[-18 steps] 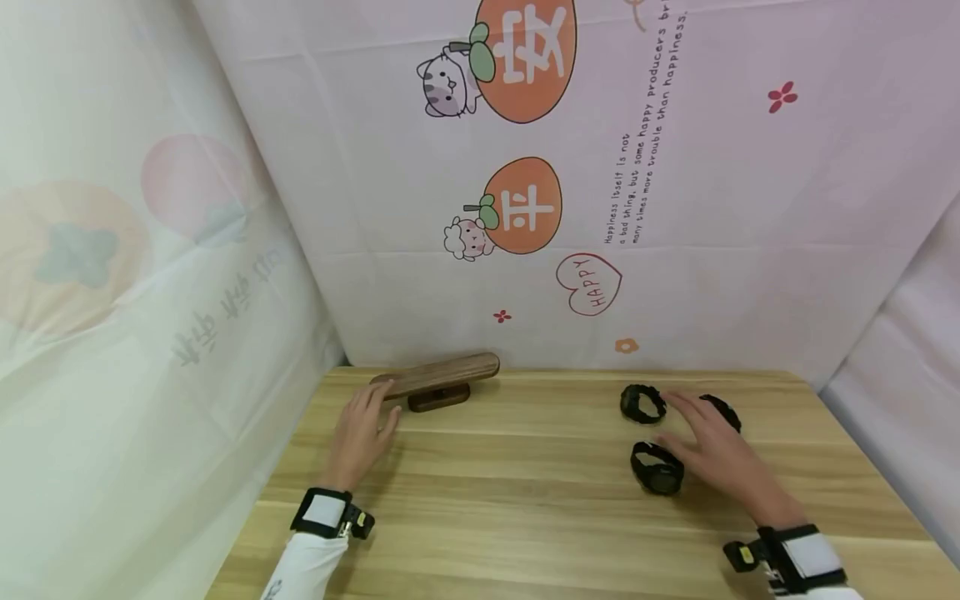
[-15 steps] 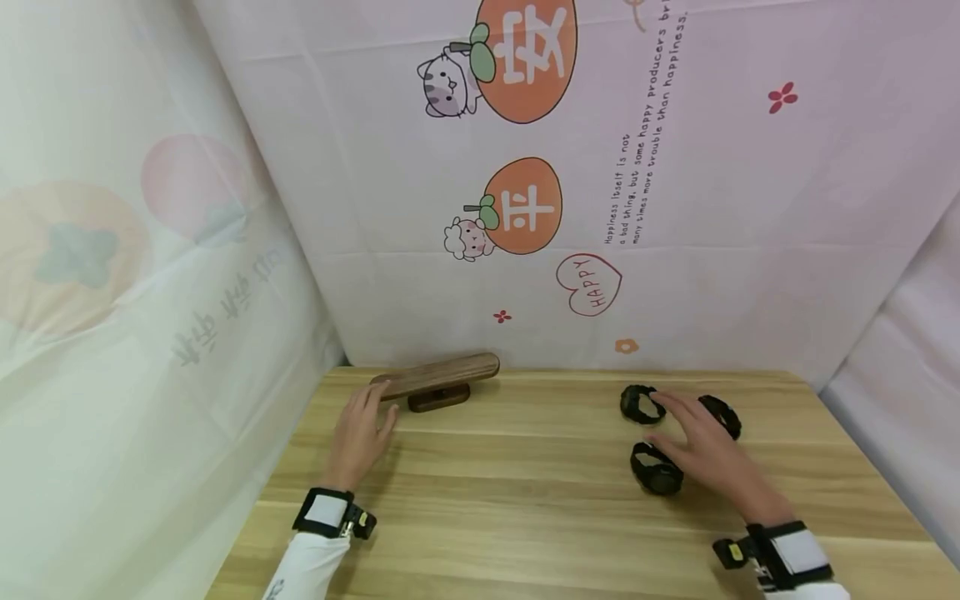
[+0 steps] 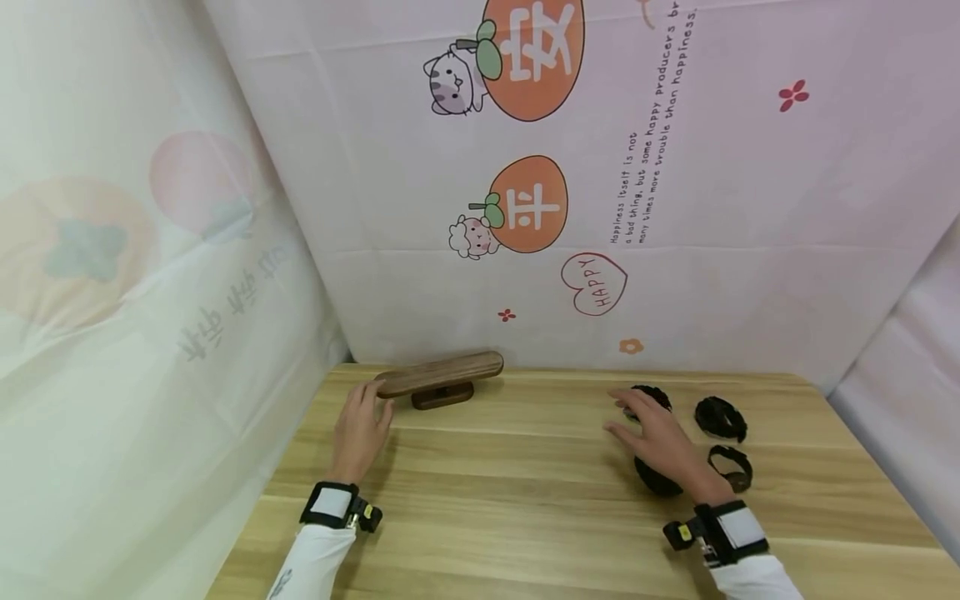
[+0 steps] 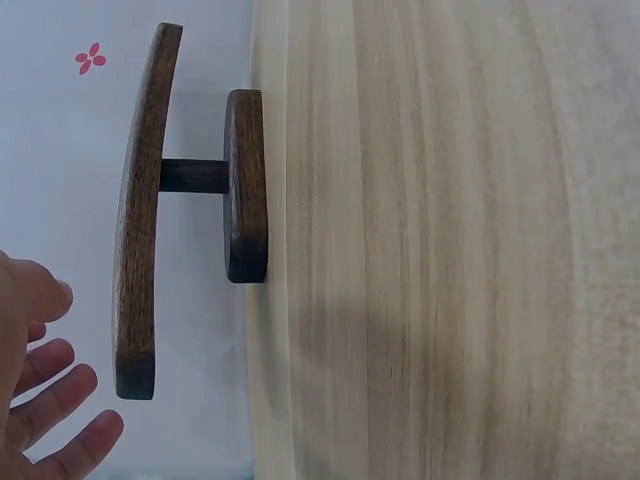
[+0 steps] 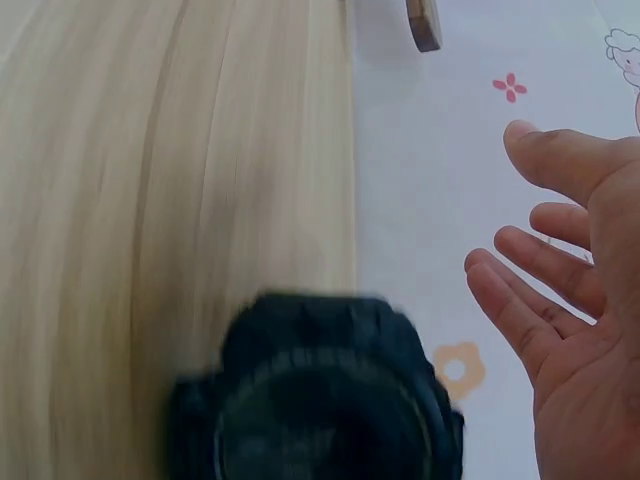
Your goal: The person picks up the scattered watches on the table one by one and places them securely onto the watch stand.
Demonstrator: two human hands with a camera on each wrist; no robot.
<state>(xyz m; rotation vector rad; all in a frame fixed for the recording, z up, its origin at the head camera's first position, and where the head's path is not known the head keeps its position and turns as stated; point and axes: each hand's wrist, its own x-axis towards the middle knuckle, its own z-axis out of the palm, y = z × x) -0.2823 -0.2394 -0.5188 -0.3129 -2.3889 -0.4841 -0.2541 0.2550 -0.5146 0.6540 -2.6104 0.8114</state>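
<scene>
A dark wooden T-shaped display stand (image 3: 450, 372) stands at the back left of the table, its long curved bar (image 4: 138, 230) held by a short post above a small base (image 4: 247, 190). My left hand (image 3: 362, 432) is at the bar's left end, fingers loosely spread, holding nothing; the left wrist view shows a gap to the bar. Over on the right, my right hand (image 3: 658, 435) hovers palm down with relaxed fingers and nothing in them. It partly covers a black wristwatch (image 3: 657, 478) and another behind its fingers. One watch face (image 5: 320, 420) looms blurred in the right wrist view.
To the right of my right hand lie two more black watches, one farther back (image 3: 721, 418) and one nearer (image 3: 732, 469). A printed white cloth (image 3: 405, 208) hangs right behind the wooden table (image 3: 480, 517), with more cloth along both sides.
My right hand has moved left across the watches, uncovering the two on the right and covering parts of the left ones. My left hand stays by the stand. The head view has shifted slightly.
</scene>
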